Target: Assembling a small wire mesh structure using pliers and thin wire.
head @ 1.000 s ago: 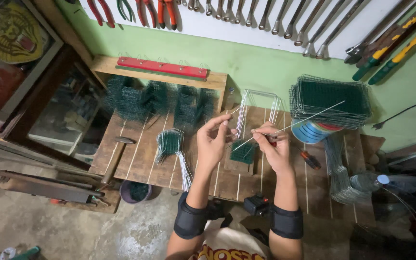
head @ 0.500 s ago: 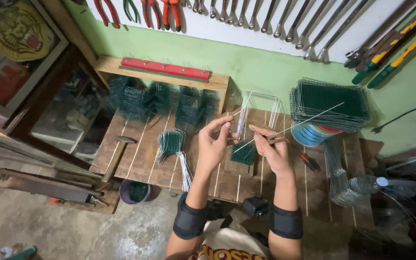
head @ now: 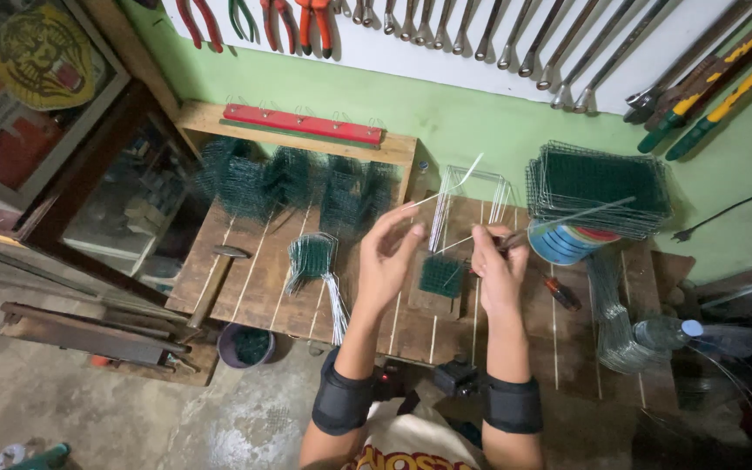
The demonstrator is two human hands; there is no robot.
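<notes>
At frame centre: left hand fingers loosely spread, tips touching a thin wire; right hand pinched on the same wire with what may be a small tool.
Wire: held above the wooden worktop, over a small green mesh piece.
Risk: springy wire end may likely whip or prick fingers.
Around: mesh stack upper right; hammer left; screwdriver beside right hand.

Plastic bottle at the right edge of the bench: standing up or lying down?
Lying down. The plastic bottle rests on its side on the wooden bench, its blue cap pointing right, beside a bundle of wire.
</notes>
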